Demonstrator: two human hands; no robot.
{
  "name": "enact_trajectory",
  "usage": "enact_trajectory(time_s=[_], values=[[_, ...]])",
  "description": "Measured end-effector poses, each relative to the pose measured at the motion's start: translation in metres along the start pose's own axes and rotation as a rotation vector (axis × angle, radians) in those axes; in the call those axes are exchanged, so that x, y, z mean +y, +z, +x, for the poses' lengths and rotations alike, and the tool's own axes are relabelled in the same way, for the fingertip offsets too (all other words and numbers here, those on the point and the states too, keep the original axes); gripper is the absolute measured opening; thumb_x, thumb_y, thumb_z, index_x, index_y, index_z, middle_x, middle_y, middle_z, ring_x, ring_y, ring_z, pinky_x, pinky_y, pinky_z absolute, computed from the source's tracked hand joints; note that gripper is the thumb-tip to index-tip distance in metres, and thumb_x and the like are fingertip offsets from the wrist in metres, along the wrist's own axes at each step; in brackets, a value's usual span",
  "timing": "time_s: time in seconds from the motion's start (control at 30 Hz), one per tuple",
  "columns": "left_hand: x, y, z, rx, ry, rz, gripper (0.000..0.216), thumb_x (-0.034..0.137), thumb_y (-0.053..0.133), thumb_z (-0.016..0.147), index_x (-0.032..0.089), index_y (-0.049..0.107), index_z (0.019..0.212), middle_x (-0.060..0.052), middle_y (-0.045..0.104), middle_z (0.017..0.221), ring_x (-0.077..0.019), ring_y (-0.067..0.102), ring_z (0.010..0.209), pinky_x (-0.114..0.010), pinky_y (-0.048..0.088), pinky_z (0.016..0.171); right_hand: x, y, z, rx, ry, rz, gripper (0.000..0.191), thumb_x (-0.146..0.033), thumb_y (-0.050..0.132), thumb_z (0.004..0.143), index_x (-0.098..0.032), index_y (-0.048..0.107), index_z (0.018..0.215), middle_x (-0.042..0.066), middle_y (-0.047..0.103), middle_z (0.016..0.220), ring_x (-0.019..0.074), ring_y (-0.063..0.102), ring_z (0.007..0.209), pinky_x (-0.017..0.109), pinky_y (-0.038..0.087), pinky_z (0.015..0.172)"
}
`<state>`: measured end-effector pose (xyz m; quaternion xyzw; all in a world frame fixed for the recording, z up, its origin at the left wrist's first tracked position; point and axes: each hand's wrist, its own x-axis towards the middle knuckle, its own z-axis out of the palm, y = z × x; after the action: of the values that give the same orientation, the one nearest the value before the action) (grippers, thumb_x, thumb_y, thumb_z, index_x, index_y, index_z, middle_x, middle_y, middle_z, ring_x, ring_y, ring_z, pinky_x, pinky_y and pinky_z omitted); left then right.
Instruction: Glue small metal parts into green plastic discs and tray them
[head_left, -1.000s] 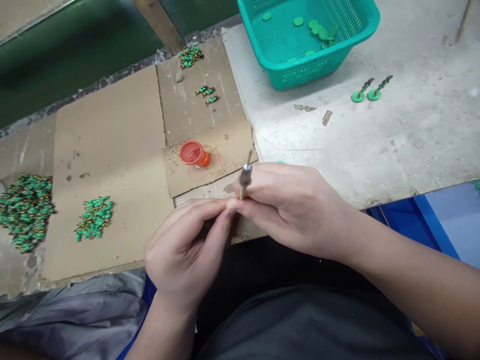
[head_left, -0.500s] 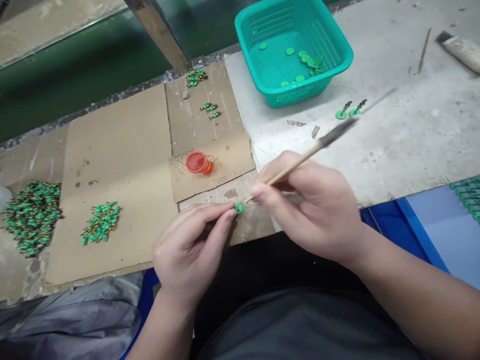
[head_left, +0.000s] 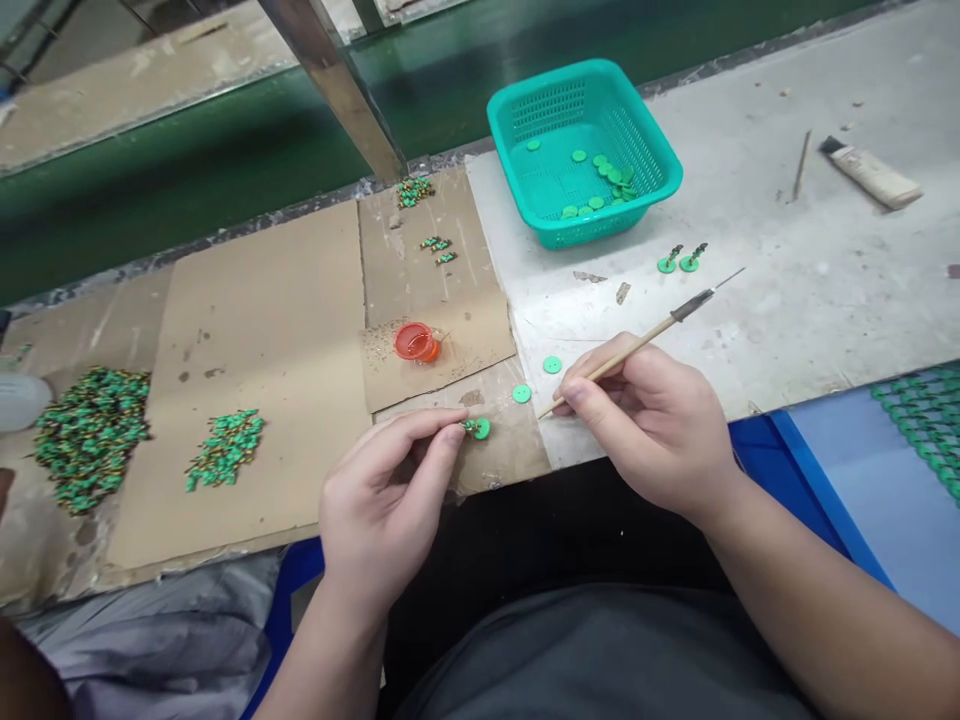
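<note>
Left hand (head_left: 382, 480): grasping. You have a green disc (head_left: 481, 428) pinched between thumb and forefinger, at about 2 o'clock from the hand, with a small green-and-black part (head_left: 471, 426) at its edge. Whether the disc touches the cardboard (head_left: 255, 300) beneath, you cannot tell from this view. Right hand (head_left: 649, 425): closed pen-style on a wooden-handled needle tool (head_left: 637, 343), the needle aimed at 2 o'clock over the concrete bench top (head_left: 772, 330), its butt end near the disc. Risks, as judged: a slack pinch could drop the small part, and it would be hard to find if it reached the green-and-black piles (head_left: 90, 440) at 9 o'clock. Two loose green discs (head_left: 521, 393) lie at 1–2 o'clock, so a careless swing of the butt could scatter them. Turn the tool end for end too close and the needle could prick your left fingers. Mind the red-orange cup (head_left: 415, 342) at 11 o'clock — an elbow or knuckle could tip it; contents unclear.
</note>
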<state>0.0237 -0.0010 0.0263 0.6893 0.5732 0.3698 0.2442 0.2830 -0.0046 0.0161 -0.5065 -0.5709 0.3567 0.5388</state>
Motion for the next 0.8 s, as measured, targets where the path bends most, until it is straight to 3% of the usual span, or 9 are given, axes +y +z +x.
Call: enact_trajectory(time_s=[0.33,0.63,0.8], values=[[0.043,-0.035,0.006,-0.170,-0.170,-0.384,0.017,0.044,0.086,0.106,0.028,0.090,0.101,-0.003,0.086,0.092,-0.0175,0.084,0.077,-0.022,0.071,0.070,0.003,-0.003,-0.003,-0.045,0.051,0.033,0.018,-0.034,0.077,0.112,-0.023,0.077,0.098,0.004,0.085,0.089,0.0214,0.085,0.081,0.033,0.070,0.075],[0.064,-0.054,0.012,-0.251,-0.156,-0.372,0.032,0.054,0.080,0.109,0.026,0.087,0.097,-0.006,0.081,0.085,-0.0208,0.080,0.075,-0.028,0.072,0.069,0.004,0.000,0.000,-0.056,0.095,0.098,0.030,-0.050,0.081,0.110,-0.024,0.079,0.094,0.006,0.084,0.086,0.0248,0.086,0.077,0.036,0.074,0.074],[0.061,-0.050,0.023,-0.205,-0.038,-0.246,0.030,0.055,0.081,0.107,0.028,0.089,0.098,-0.005,0.085,0.088,-0.0213,0.082,0.076,-0.027,0.068,0.067,-0.002,0.002,-0.004,-0.019,0.072,0.108,0.034,-0.051,0.079,0.110,-0.023,0.077,0.091,0.007,0.084,0.085,0.0243,0.086,0.075,0.034,0.073,0.072]])
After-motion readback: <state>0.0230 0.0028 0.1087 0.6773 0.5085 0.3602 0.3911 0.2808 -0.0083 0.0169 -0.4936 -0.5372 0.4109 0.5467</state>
